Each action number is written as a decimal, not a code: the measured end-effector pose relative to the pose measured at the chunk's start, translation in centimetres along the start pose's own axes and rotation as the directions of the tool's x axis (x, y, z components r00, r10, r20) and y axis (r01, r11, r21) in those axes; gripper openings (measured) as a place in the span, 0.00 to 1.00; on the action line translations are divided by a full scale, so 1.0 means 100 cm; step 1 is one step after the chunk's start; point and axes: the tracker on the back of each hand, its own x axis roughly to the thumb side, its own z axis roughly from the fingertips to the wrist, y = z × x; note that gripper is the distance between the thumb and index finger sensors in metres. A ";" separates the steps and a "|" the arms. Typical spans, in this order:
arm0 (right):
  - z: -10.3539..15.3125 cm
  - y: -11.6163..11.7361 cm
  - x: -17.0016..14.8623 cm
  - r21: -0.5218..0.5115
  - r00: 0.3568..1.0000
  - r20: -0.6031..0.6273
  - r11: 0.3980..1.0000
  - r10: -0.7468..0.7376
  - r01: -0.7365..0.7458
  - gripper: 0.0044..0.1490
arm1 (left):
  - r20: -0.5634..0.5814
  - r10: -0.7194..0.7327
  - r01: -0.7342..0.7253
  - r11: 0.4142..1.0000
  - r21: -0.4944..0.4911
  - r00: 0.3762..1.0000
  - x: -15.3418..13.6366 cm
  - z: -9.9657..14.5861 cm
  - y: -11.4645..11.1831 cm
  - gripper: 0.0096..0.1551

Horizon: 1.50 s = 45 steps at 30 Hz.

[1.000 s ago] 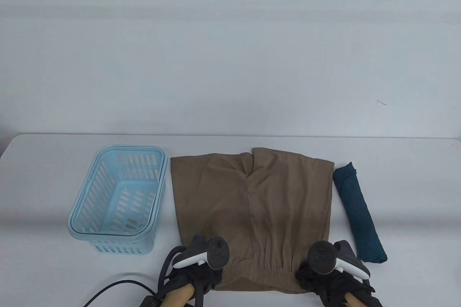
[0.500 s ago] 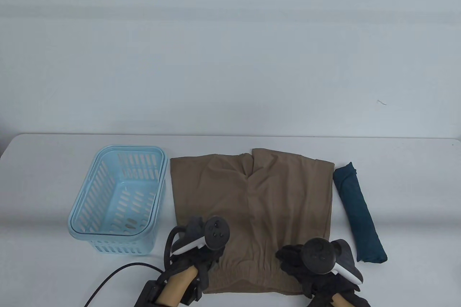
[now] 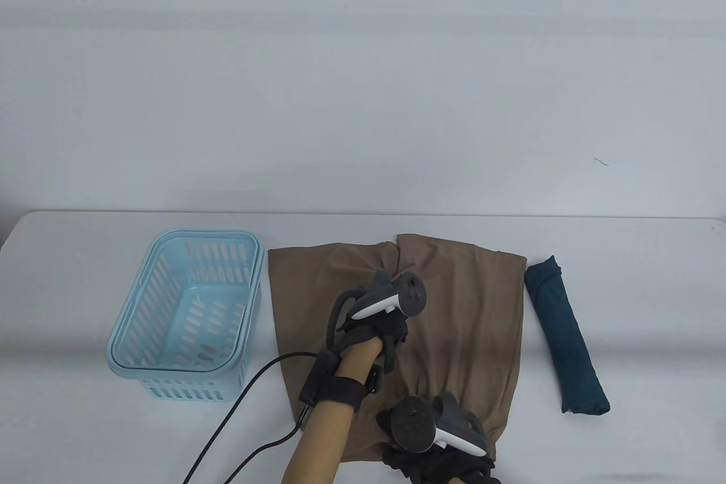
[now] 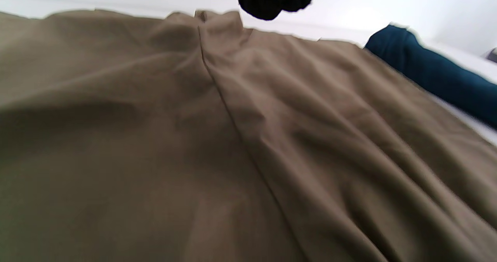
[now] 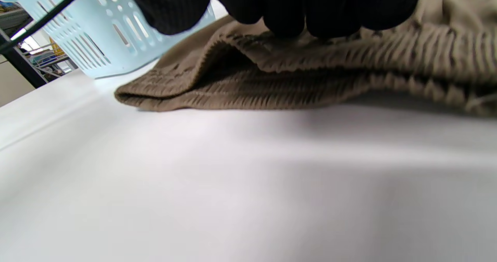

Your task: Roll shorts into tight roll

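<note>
my left hand (image 3: pixel 391 325) has moved from the waistband to the crotch of the brown shorts (image 3: pixel 454 308), spread flat on the table (image 3: pixel 652 291); finger state indeterminate. my right hand (image 3: pixel 437 444) fingers (image 5: pixel 287 9) curl onto the waistband (image 5: pixel 349 60). rolling not started.

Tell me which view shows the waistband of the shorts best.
The right wrist view: the ribbed waistband fills the frame close up, with the right hand on it. In the table view the right hand and the left forearm cover most of it. The left wrist view shows only the legs of the shorts.
</note>
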 end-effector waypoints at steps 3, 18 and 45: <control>-0.002 0.004 -0.002 0.015 1.000 -0.002 1.000 0.009 -0.009 0.42 | -0.030 0.005 -0.007 0.998 -0.060 1.000 -0.002 -0.018 -0.013 0.32; -0.003 0.011 -0.004 0.023 0.999 -0.011 0.999 0.037 -0.037 0.35 | -0.053 0.000 -0.008 0.988 -0.155 0.999 -0.006 -0.042 -0.044 0.31; 0.011 -0.004 -0.021 0.082 0.956 -0.249 0.987 0.154 -0.138 0.33 | -0.204 -0.347 0.324 0.936 -0.139 0.915 0.012 -0.040 -0.056 0.35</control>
